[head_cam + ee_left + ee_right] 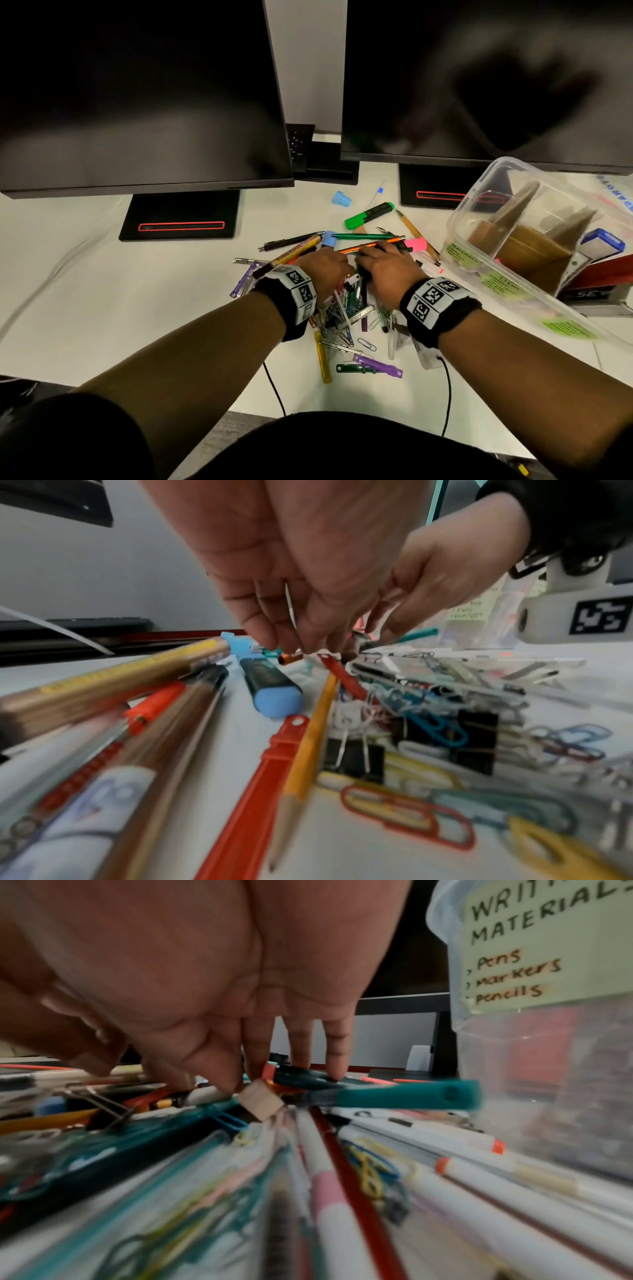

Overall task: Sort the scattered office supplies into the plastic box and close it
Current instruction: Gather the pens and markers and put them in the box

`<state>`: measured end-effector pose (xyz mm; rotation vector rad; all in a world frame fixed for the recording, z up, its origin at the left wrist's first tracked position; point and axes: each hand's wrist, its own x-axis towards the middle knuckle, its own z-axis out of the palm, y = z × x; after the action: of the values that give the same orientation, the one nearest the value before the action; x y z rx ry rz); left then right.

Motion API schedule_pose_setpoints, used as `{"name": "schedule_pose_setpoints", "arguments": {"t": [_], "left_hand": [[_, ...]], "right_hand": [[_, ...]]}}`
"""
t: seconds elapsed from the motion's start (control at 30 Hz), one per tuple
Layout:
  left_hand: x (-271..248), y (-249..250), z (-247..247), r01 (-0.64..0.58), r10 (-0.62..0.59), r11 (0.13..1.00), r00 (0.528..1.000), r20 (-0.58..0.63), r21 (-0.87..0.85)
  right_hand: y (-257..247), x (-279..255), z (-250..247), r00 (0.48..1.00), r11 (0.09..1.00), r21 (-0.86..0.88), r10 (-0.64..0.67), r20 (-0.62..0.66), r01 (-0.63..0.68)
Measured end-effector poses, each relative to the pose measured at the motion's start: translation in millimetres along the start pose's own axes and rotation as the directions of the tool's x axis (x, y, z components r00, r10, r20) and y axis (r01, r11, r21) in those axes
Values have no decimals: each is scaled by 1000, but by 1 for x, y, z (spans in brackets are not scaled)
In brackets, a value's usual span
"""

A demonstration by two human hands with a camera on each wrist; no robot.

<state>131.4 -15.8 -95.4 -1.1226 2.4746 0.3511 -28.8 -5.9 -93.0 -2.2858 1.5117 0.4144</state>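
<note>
We see two dark flat monitors [144, 96] standing at the back of the white bench [85, 308]. At the right of the bench lies the clear plastic box [472, 219], tilted, with brown cardboard dividers inside and green paper labels on its wall; the right wrist view reads "WRITING MATERIALS: Pens, Markers, Pencils". A red and grey stapler [596, 284] sits just beside the box.

In front of the monitors we find the scattered pile of pens, pencils, clips and binder clips [346, 305], well outside the box. A green highlighter with a black cap [368, 215] and a light blue plastic cap [341, 198] lie apart at the far edge of the pile.

Our left hand [323, 269] and right hand [388, 270] rest side by side on the pile, palms down. The left fingers [274, 631] point down with tips bunched at an orange pen end [289, 658]; we cannot tell whether they grip it. The right fingers [334, 1053] are extended and spread, pressing on a dark teal pen [394, 1095].
</note>
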Motion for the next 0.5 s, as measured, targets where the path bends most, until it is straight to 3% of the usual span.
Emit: {"name": "schedule_pose_setpoints", "arguments": {"t": [0.13, 0.3, 0.5], "left_hand": [[3, -2, -1, 67, -65, 996, 997, 38, -65], [6, -1, 0, 167, -165, 977, 986, 27, -130], [11, -7, 3, 132, -125, 958, 991, 45, -253]], "right_hand": [[11, -1, -4, 999, 999, 43, -20, -34, 22], [12, 13, -20, 968, 984, 170, 87, -236, -47], [17, 51, -40, 960, 956, 270, 178, -216, -116]]}}
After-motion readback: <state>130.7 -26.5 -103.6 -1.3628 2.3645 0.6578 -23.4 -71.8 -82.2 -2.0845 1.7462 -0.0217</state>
